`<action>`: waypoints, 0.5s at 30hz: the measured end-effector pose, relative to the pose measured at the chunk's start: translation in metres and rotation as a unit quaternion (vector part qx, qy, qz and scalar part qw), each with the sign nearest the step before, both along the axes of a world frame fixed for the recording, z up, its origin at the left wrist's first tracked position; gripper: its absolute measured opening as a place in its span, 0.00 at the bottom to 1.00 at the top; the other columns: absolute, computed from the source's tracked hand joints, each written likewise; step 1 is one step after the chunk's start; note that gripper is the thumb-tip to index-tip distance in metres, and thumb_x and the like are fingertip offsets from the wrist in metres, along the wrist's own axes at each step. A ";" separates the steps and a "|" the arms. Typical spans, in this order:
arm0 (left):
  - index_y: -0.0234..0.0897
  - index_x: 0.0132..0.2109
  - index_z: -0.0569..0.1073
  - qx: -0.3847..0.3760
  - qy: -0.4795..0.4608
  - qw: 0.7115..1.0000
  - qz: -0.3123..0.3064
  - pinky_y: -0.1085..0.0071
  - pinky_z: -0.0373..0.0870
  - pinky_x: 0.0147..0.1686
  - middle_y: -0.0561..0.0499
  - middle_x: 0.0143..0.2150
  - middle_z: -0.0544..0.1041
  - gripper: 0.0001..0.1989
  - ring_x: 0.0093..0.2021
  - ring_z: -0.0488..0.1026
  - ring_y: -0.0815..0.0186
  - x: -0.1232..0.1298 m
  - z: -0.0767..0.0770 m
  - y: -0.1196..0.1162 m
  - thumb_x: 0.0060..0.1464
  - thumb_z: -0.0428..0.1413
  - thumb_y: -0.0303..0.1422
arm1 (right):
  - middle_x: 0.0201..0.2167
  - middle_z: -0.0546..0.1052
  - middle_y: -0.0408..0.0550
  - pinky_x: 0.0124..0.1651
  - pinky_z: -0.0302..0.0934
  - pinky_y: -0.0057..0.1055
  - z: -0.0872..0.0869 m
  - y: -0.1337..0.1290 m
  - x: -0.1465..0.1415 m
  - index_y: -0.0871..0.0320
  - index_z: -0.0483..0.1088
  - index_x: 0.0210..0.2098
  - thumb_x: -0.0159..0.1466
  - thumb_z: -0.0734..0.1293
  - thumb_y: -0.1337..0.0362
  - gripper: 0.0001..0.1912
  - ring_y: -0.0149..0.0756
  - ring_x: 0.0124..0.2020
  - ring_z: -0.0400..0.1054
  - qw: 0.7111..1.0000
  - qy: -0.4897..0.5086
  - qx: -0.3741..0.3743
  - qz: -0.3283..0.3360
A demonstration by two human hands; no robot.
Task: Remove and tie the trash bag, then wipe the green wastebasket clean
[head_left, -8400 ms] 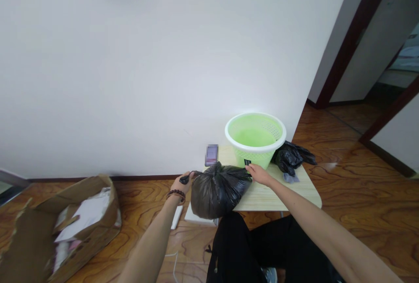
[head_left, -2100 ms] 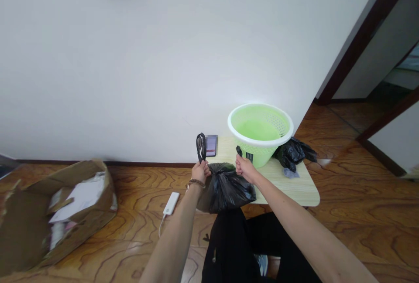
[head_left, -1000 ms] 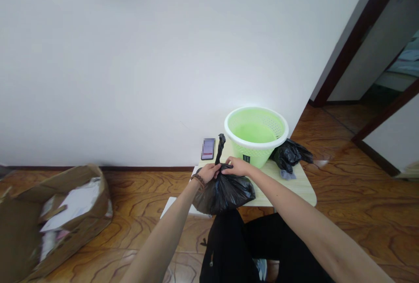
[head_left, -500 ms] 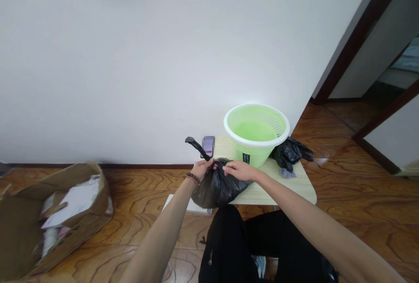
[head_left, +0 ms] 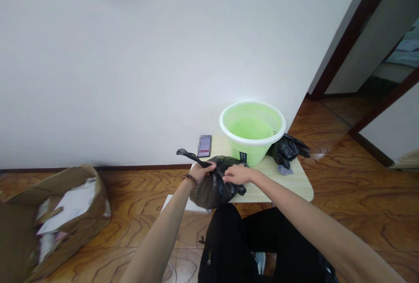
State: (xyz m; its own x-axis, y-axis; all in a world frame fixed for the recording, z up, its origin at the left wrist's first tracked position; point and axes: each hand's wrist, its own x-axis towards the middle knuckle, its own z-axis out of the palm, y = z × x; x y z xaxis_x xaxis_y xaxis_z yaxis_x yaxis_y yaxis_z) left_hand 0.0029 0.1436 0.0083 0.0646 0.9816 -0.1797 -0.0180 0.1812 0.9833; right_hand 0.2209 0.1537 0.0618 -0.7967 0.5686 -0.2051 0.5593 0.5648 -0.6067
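A filled black plastic bag [head_left: 211, 190] rests at the near left side of the small table, its top gathered and twisted. My left hand [head_left: 202, 171], with a beaded bracelet at the wrist, pinches the gathered neck; a loose strip of the bag sticks out past it to the upper left. On the bag's right side, my right hand [head_left: 236, 175] has its fingers curled closed on the black plastic. A corner of the bag pokes out below that hand. Exactly how the plastic runs between the fingers is hidden.
Behind the bag stands a green plastic basket [head_left: 252, 141] with a white rim. A phone [head_left: 204, 146] lies by the wall. Another crumpled black bag [head_left: 285, 150] sits at the right of the table [head_left: 296, 181]. An open cardboard box [head_left: 85, 224] with papers is on the floor at left.
The loose strip has swung lower and further left. My right hand has curled more and sits slightly lower on the bag, whose right corner now shows beneath it. The view has shifted slightly.
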 end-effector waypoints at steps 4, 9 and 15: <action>0.34 0.35 0.79 0.017 0.043 0.999 0.002 0.69 0.66 0.34 0.47 0.34 0.78 0.17 0.32 0.71 0.65 -0.004 -0.001 0.001 0.37 0.65 0.39 | 0.28 0.75 0.47 0.33 0.56 0.26 -0.004 0.000 -0.011 0.60 0.72 0.32 0.64 0.55 0.51 0.22 0.32 0.29 0.67 0.993 0.064 -0.059 -0.073; 0.34 0.36 0.79 0.001 0.036 0.999 0.005 0.64 0.67 0.43 0.45 0.36 0.78 0.18 0.37 0.73 0.62 -0.009 -0.001 0.003 0.37 0.65 0.39 | 0.25 0.72 0.44 0.35 0.55 0.25 -0.006 -0.003 -0.020 0.61 0.71 0.32 0.65 0.55 0.65 0.15 0.29 0.28 0.64 0.990 0.116 -0.056 -0.061; 0.32 0.36 0.79 -0.031 0.005 0.999 -0.010 0.66 0.67 0.37 0.45 0.32 0.78 0.17 0.31 0.72 0.65 -0.008 -0.003 0.005 0.35 0.66 0.36 | 0.31 0.73 0.46 0.39 0.56 0.27 -0.006 -0.007 -0.012 0.58 0.70 0.32 0.65 0.54 0.65 0.14 0.32 0.34 0.65 0.994 0.108 -0.013 0.004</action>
State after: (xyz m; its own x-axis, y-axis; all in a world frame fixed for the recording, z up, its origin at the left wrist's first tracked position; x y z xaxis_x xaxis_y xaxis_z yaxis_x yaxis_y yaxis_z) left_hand -0.0053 0.1483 0.0049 0.0818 0.9671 -0.2409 -0.0048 0.2421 0.9702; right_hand 0.2085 0.1466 0.0554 -0.8277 0.5594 -0.0438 0.4106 0.5505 -0.7269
